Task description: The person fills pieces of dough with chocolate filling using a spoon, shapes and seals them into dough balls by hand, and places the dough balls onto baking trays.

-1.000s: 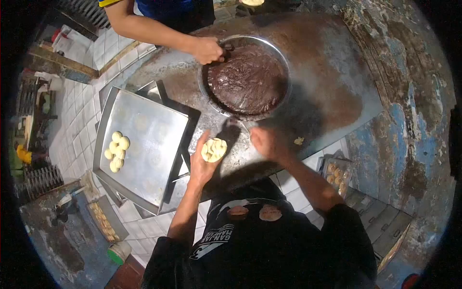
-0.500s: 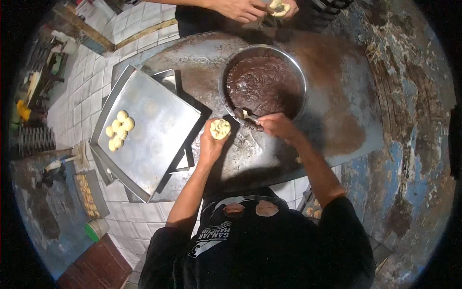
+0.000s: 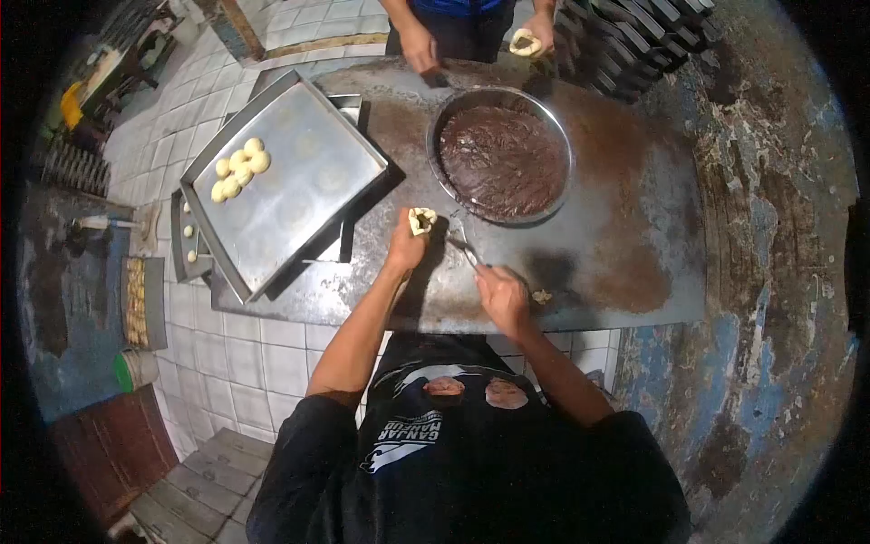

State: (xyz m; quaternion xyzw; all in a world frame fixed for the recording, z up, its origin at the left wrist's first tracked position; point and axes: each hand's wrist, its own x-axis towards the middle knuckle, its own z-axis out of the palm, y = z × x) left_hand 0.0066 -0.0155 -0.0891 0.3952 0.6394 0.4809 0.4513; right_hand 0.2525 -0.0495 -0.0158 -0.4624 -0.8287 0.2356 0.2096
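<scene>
My left hand (image 3: pixel 406 248) is closed round a piece of pale dough (image 3: pixel 429 217), shaped like a cup with a dark brown hollow or filling in its middle. In my right hand (image 3: pixel 504 295) is the handle of a metal spoon (image 3: pixel 468 253), its tip just right of the dough and apart from it. Beyond both hands stands a round metal bowl (image 3: pixel 570 156) holding a thick dark brown paste (image 3: pixel 503 159). To the left, several pale dough balls (image 3: pixel 243 164) sit together on a metal tray (image 3: pixel 304 208).
The metal-topped table (image 3: pixel 625 245) carries the bowl and stacked trays. Across it, a person holds filled dough in one hand (image 3: pixel 541 34); their other hand (image 3: pixel 419 49) is over the far edge. Dark stacked metal racks (image 3: pixel 625 41) stand at the back right. A dough scrap (image 3: pixel 541 296) lies near my right hand.
My right hand has drawn the spoon back from the bowl's rim towards me. The dough in my left hand now shows a dark middle. The view has shifted; the person opposite has lowered one hand.
</scene>
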